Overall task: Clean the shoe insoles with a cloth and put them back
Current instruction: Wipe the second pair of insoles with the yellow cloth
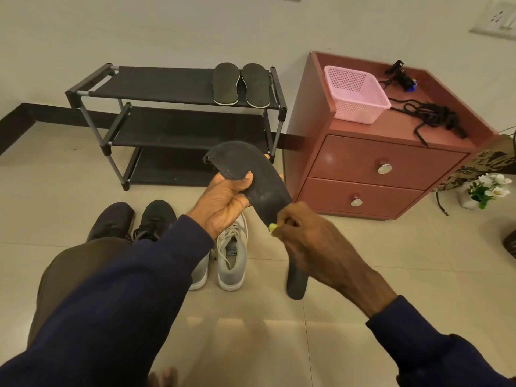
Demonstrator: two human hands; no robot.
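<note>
Head view: insole [252,174] held over grey shoes [232,256].
Left hand [223,203] grips the black insole; right hand [315,243] pinches yellow cloth [273,227] against it.

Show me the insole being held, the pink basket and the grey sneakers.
insole [245,160], head view, its dusty upper surface.
pink basket [360,110], head view, its near wall.
grey sneakers [237,272], head view, the clearer shoe's mesh upper.

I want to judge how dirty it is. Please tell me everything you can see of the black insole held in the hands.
The black insole looks thin and flexible, bent in a curve in the air. Pale dust specks dot its surface; its upper end has a notched edge. The left hand grips its middle, thumb on top; the right hand holds a bit of yellow-green cloth against its lower part.
</note>
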